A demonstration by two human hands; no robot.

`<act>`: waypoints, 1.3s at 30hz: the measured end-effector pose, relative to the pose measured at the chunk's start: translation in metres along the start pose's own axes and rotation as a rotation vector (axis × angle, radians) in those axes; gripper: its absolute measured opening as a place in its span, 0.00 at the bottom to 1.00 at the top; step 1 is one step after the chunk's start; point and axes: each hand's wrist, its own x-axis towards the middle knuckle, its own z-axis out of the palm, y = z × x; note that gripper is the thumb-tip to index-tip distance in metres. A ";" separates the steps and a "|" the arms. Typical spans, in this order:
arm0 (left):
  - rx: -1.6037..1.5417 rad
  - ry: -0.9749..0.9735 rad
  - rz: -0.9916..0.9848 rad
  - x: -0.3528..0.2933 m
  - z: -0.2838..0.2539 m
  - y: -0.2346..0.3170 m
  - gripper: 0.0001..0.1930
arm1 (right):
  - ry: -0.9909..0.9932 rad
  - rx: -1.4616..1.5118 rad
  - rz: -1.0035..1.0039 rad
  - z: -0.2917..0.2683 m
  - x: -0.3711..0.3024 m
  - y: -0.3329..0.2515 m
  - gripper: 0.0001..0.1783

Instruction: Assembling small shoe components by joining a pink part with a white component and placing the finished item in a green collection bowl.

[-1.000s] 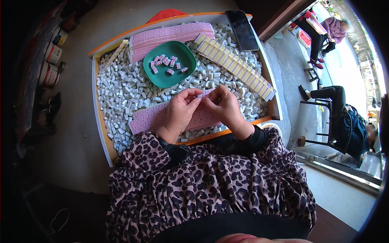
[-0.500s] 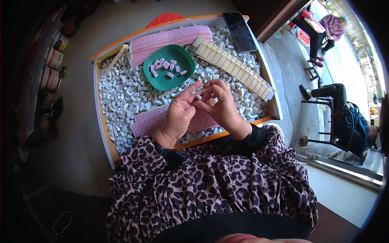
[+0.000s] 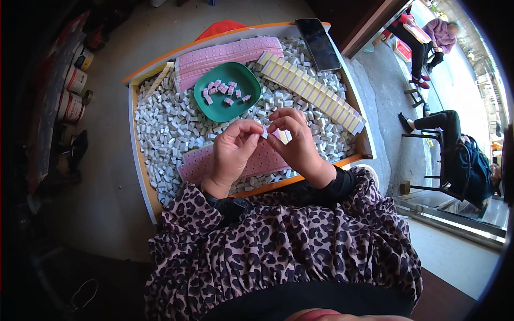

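Note:
Between my two hands is a small white block [image 3: 264, 132] with some pink on it. The thumb and forefinger of my left hand [image 3: 231, 152] pinch one side of it. From the other side my right hand [image 3: 301, 147] grips it with its fingertips. Both hands are above a pink printed sheet [image 3: 194, 165], which they partly cover. A green plate [image 3: 218, 111] just beyond them holds several small pink-and-white blocks [image 3: 228, 101]. Loose white blocks [image 3: 160, 128] fill the shallow tray around all this.
The wooden tray has an orange rim [image 3: 140, 179]. A stack of pink sheets [image 3: 230, 51], a yellow striped strip [image 3: 313, 91] and a black phone [image 3: 318, 44] lie toward its far side. Cans [image 3: 75, 80] stand at left; people sit outside at right.
My left forefinger, stretched out before, has bent in to pinch the block against the thumb. The fingertips of both hands have come together on it. The view has shifted slightly.

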 end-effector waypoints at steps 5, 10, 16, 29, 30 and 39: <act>0.029 -0.049 0.009 -0.003 0.006 0.014 0.07 | 0.032 -0.001 -0.108 -0.007 0.006 -0.011 0.14; 0.085 -0.093 0.067 -0.002 0.007 0.021 0.08 | 0.016 0.037 -0.112 -0.008 0.007 -0.014 0.14; 0.035 -0.153 -0.033 -0.003 -0.007 0.015 0.08 | -0.010 0.084 -0.080 -0.011 0.006 -0.020 0.13; -0.036 -0.327 -0.114 -0.009 -0.012 0.032 0.08 | -0.245 0.512 0.113 -0.013 0.001 -0.013 0.21; -0.039 -0.319 -0.143 -0.011 -0.009 0.035 0.09 | -0.257 0.507 0.095 -0.013 0.001 -0.013 0.22; 0.202 -0.267 -0.027 0.000 -0.001 0.040 0.09 | -0.156 0.308 -0.001 -0.006 -0.001 -0.007 0.21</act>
